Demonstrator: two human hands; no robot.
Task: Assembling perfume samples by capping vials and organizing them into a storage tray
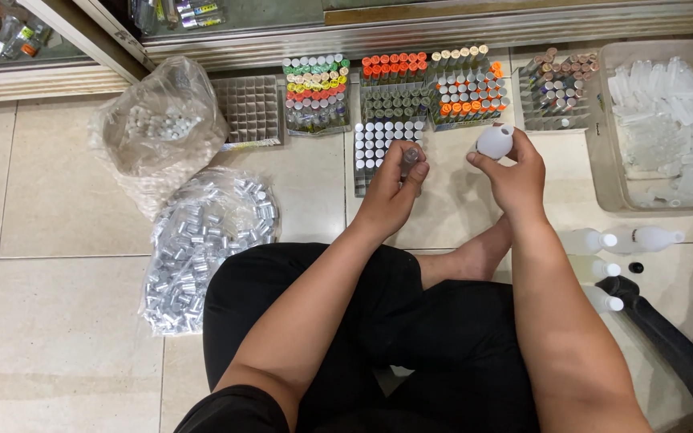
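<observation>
body: person seen from above, seated on the tiled floor (58, 200) | arms: both forearms bare, no sleeves in view | left hand (391, 196): bare, no glove, ring or watch | right hand (515, 180): bare, no glove or band | legs: black trousers (411, 329), smooth plain fabric | foot (475, 256): bare, above the trousers' fold

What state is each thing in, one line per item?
left hand: holding a small clear vial
right hand: holding a white squeeze bottle, tilted
grid box: empty cells
clear bin: holds clear bottles
bag of silver caps: lying on floor
</observation>
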